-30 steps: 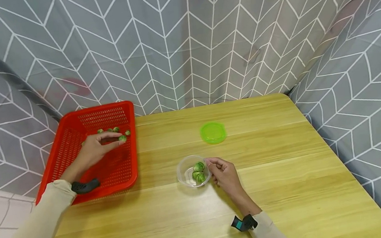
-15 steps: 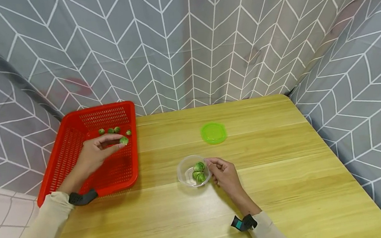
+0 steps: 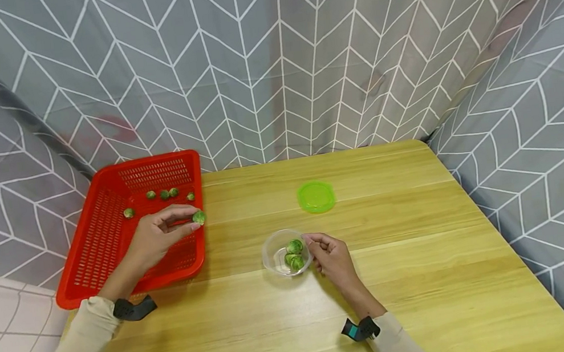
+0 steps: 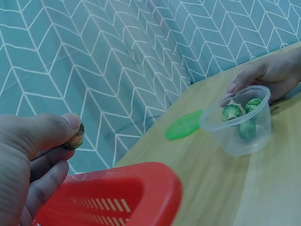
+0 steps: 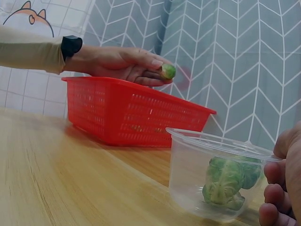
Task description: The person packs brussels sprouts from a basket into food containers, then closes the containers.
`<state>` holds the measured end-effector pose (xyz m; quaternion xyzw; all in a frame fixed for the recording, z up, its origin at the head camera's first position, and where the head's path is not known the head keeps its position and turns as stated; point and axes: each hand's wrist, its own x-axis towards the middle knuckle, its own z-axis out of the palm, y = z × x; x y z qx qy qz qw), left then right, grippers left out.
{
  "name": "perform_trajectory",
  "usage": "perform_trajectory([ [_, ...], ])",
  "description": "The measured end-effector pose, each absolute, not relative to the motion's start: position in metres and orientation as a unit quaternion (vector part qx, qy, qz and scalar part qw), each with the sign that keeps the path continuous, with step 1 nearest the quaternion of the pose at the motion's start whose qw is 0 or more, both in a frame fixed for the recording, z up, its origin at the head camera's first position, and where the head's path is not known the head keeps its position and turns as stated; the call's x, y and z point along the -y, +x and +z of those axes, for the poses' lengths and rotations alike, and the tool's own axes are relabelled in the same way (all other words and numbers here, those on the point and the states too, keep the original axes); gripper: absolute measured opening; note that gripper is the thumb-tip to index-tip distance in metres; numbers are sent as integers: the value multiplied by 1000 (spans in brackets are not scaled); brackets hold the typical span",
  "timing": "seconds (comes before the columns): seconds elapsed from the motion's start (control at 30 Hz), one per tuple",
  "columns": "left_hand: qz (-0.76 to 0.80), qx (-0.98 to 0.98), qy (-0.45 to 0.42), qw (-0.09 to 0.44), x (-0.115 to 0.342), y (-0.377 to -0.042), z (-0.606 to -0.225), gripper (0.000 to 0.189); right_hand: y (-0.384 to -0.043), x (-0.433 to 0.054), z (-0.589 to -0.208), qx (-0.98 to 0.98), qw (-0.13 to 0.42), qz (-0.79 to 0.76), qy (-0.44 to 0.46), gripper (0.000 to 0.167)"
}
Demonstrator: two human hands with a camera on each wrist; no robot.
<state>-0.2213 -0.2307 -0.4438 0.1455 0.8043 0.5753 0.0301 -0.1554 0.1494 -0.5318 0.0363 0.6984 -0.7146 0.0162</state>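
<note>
My left hand [image 3: 156,238] pinches a Brussels sprout [image 3: 198,218] between thumb and fingertips, above the right rim of the red basket [image 3: 201,259]. In the right wrist view that same sprout [image 5: 168,71] shows higher than the basket's rim. A clear plastic tub [image 3: 274,268] stands on the table with 3 Brussels sprouts [image 3: 294,247] inside. My right hand [image 3: 333,259] holds the tub's right side, thumb at the rim and fingers against the outer wall. The left wrist view shows the tub [image 4: 240,143] from the side, upright.
Several more Brussels sprouts [image 3: 165,194] lie in the basket, mostly along its far side. A green lid [image 3: 316,197] rests flat on the wooden table [image 3: 422,230] behind the tub. Grey patterned curtains [image 3: 261,75] enclose the back and sides.
My left hand has moved right and slightly toward me with the sprout, from over the basket's inside to its right rim. The right hand and tub have stayed in place.
</note>
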Motion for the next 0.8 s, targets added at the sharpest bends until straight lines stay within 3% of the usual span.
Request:
perform_trajectory([
  [0.8, 627, -744, 222, 53, 186, -202, -447, 34, -156, -148, -532, -696, 15, -716, 40, 25],
])
